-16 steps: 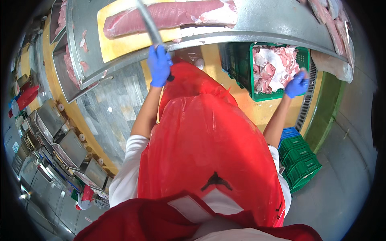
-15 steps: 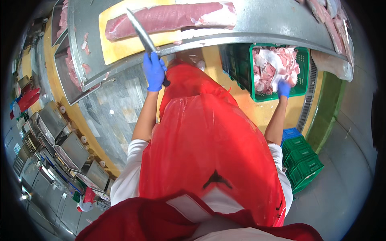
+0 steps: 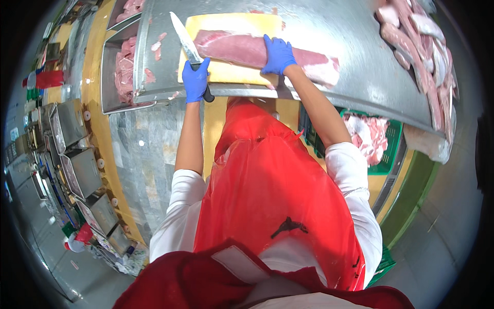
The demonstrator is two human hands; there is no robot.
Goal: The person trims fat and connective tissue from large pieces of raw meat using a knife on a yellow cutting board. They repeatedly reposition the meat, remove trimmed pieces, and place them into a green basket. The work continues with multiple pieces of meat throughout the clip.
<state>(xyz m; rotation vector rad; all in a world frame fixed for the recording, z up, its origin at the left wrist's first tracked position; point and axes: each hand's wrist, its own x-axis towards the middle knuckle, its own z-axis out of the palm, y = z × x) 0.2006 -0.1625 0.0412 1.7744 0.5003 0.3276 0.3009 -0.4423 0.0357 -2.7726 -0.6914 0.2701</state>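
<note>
A long pink piece of meat (image 3: 234, 49) lies across a yellow cutting board (image 3: 231, 23) on the metal table, its pale right end reaching past the board. My left hand (image 3: 195, 82), in a blue glove, grips the black handle of a knife (image 3: 184, 38); the blade points up and away beside the meat's left end. Flat on top of the meat, right of its middle, rests my gloved right hand (image 3: 278, 55) with fingers spread. The meat under that palm is hidden.
Left of the table stand metal trays (image 3: 105, 77) of meat pieces. Long meat strips (image 3: 419, 62) are heaped at the table's right end. Below the metal table's edge (image 3: 355, 99) is a green crate (image 3: 395, 141) of trimmings. Small scraps (image 3: 156, 46) lie left of the board.
My right hand has left the crate of trimmings and come up onto the meat. My left hand still holds the knife, its blade now left of the meat instead of over it.
</note>
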